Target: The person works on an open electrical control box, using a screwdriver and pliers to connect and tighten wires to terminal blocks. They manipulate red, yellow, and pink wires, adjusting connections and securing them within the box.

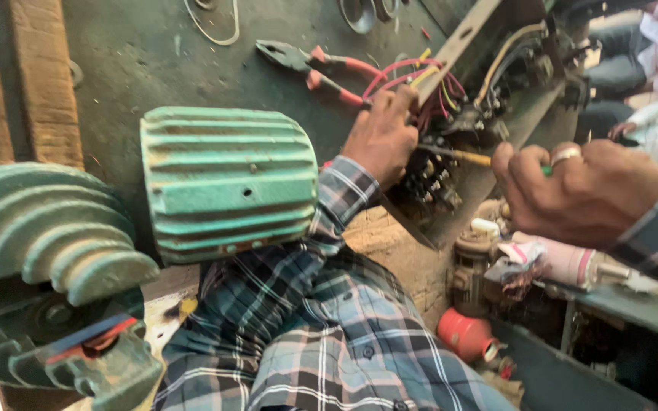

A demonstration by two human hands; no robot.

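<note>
My left hand presses against an open electrical switch box, gripping its edge beside a bundle of red and yellow wires. My right hand, with a ring on one finger, is closed around a screwdriver whose yellow shaft points left into the terminals of the box. Both arms wear plaid sleeves.
A green ribbed motor housing and a green stepped pulley sit at the left. Red-handled pliers lie on the dark metal bench. A red canister stands below. Another person sits at the top right.
</note>
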